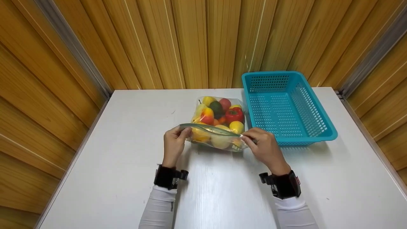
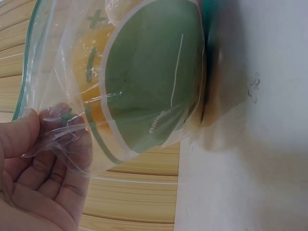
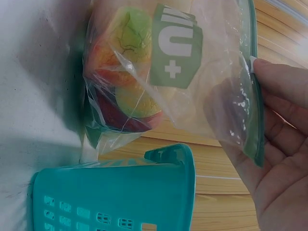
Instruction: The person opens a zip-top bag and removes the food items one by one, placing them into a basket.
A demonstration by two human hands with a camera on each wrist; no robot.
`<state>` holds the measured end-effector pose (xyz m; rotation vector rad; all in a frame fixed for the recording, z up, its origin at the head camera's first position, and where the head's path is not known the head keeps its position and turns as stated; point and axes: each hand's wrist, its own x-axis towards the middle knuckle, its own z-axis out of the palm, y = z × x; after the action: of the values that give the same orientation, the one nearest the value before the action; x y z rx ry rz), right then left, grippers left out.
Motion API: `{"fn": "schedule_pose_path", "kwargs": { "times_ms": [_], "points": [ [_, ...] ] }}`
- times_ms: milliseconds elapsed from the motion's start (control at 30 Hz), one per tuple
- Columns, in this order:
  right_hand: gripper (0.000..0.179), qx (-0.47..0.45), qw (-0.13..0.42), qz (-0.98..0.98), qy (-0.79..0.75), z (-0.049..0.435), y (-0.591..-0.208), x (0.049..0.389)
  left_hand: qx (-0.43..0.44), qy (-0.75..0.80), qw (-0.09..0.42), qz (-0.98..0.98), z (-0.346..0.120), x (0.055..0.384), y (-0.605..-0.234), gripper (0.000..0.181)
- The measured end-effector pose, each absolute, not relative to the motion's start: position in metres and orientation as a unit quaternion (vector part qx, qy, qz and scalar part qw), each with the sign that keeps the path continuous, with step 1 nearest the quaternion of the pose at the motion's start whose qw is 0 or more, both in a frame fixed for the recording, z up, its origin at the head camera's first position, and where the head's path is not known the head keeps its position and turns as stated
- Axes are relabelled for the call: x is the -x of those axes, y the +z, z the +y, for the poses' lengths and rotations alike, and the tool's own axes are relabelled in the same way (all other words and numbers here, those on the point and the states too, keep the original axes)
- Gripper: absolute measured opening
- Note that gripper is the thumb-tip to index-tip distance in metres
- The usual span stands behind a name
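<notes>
A clear zip bag point(image 1: 216, 144) with a green-edged mouth stands on the white table, filled with fruit and vegetables. Through the plastic I can make out a red bell pepper point(image 1: 234, 115), a dark green avocado point(image 1: 216, 109), a red-and-yellow fruit point(image 1: 207, 116) and several yellow ones. My left hand point(image 1: 174, 143) pinches the left end of the bag's mouth between thumb and fingers. At the opposite end, my right hand point(image 1: 264, 146) pinches the green zip strip point(image 3: 257, 103), its thumb by a small white slider point(image 3: 252, 64). Between both hands the strip bows slightly apart.
A turquoise perforated basket point(image 1: 329, 135) stands on the table just right of the bag, with nothing in it. Wood-patterned walls point(image 1: 190, 41) rise behind the table point(image 1: 120, 159) and at both sides. Each wrist wears a black camera mount.
</notes>
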<state>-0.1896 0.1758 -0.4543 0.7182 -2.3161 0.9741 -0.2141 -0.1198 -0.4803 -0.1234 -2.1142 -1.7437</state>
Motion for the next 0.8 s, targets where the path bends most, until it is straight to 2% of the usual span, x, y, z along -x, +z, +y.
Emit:
{"fn": "schedule_pose_path", "kwargs": {
  "times_ms": [800],
  "points": [
    [0.007,-0.251,0.263,-0.858,0.362,0.1857,-0.4525,0.1902,0.032,-0.639,0.188,-0.745,-0.1213,0.2145,-0.4809,0.017]
  ]
}}
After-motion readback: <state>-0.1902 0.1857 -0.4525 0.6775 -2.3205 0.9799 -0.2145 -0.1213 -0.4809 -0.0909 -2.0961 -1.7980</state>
